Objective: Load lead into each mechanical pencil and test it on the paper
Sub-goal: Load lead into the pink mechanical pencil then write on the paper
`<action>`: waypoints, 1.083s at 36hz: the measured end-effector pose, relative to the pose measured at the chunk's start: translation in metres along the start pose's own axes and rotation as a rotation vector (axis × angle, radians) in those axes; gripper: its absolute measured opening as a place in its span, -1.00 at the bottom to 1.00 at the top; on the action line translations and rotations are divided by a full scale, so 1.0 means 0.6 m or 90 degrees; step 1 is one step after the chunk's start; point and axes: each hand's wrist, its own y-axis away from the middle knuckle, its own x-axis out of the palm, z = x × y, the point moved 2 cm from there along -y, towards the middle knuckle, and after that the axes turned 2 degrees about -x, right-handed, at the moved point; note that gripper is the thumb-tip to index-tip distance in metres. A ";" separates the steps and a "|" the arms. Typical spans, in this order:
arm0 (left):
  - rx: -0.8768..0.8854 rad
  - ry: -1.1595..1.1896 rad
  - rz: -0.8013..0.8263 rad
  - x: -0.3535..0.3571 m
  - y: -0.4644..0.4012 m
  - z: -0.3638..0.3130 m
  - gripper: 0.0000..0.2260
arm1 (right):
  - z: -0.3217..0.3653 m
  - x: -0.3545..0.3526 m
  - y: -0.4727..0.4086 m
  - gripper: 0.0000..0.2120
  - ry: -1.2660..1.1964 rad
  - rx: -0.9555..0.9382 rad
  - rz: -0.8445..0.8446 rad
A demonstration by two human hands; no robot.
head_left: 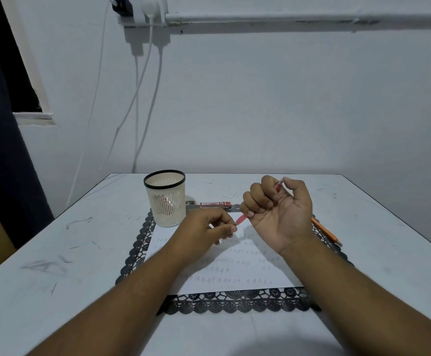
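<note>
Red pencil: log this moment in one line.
right hand grips red pencil | left hand pinching near its lower end | paper below

On the desk (55, 227) lies a mat (235, 304), and on it the paper (235, 281). A pencil cup (165, 199) stands at the far left corner of the paper. The lead case (215, 204) lies just right of the cup. Another pencil (326, 231) lies at the mat's right edge.

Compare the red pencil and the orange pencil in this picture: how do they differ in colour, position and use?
The red pencil is gripped in the right hand, raised above the paper; the orange pencil lies untouched at the mat's right edge. The red one is mostly hidden by fingers; the orange one shows nearly whole. Both are slim and angled.
</note>
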 end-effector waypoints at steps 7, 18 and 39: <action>-0.003 -0.006 0.009 0.001 0.000 -0.002 -0.88 | -0.001 -0.006 -0.003 -0.68 0.000 0.018 -0.004; -0.033 0.010 -0.009 -0.001 -0.001 0.005 -0.88 | -0.001 0.007 0.000 -0.61 0.088 0.037 -0.097; -0.029 -0.019 -0.002 0.004 -0.003 0.005 -0.87 | -0.008 0.008 0.004 -0.69 0.003 0.036 -0.104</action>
